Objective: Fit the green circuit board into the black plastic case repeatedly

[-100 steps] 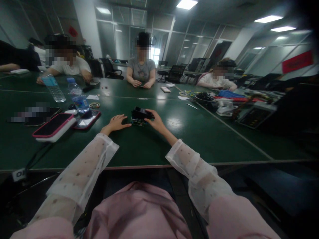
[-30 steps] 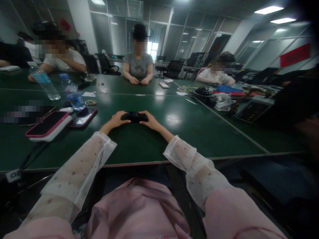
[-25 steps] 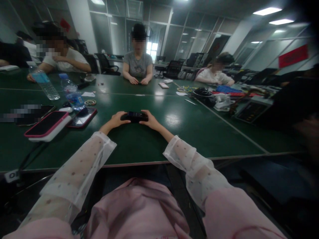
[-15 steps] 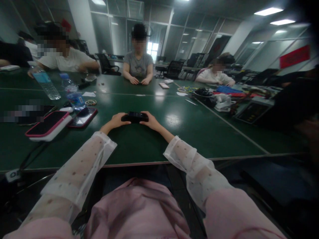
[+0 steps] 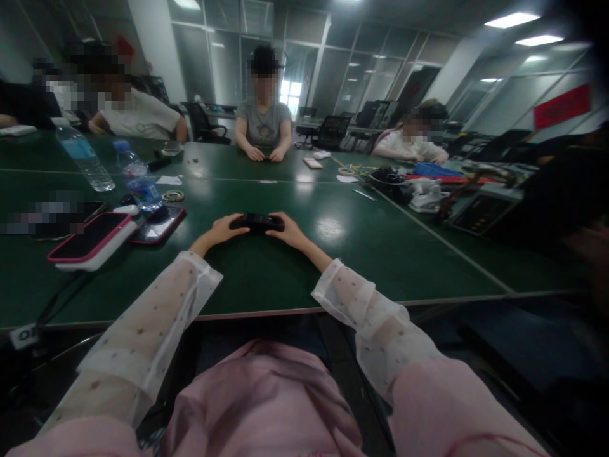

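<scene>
Between my two hands is a small black box-like object (image 5: 257, 222), dark on top, resting on or just above the green table (image 5: 266, 273); its exact kind is too dark to make out. My left hand (image 5: 222, 231) grips its left end, thumb along the near side. On the opposite end, my right hand (image 5: 290, 232) holds it in the same way, with the thumb in front and fingers behind. Both hands are closed around its ends, and the far fingers are partly hidden.
To the left lie a pink-rimmed phone (image 5: 92, 236), another phone (image 5: 159, 225), a tape roll (image 5: 172, 196) and two bottles, one blue-capped (image 5: 140, 181). A pen (image 5: 364, 195), cables and plastic bags (image 5: 425, 193) are at the right. Several people sit around the table.
My hands and the black object stay nearly still, with the object tilting very slightly. At the far left, a person in white has drawn an arm back from beside the tall bottle.
</scene>
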### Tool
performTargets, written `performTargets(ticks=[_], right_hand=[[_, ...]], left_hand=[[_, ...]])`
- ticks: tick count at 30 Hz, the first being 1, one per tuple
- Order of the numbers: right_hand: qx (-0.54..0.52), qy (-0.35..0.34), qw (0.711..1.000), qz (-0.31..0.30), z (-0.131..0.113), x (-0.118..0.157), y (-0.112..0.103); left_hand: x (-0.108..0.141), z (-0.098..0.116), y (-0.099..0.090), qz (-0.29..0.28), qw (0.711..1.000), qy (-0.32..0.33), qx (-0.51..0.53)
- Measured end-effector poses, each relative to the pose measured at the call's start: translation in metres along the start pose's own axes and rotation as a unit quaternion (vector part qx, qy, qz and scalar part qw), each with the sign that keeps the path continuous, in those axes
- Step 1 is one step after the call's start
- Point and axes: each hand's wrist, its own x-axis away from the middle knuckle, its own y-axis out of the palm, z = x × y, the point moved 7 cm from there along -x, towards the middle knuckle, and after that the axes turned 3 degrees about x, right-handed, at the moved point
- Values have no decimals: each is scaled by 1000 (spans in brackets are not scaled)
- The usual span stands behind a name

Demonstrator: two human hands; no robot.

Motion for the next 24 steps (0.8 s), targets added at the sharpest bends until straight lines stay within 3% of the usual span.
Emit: performTargets(ticks=[10,24], right_hand=[[17,0,1000,-3,-4,1,1],[-58,18,998,30,4,-4,-8]], left_hand=[[-2,0,1,1,1000,7,-30],[-8,-12,6,-4,998,8,-57]])
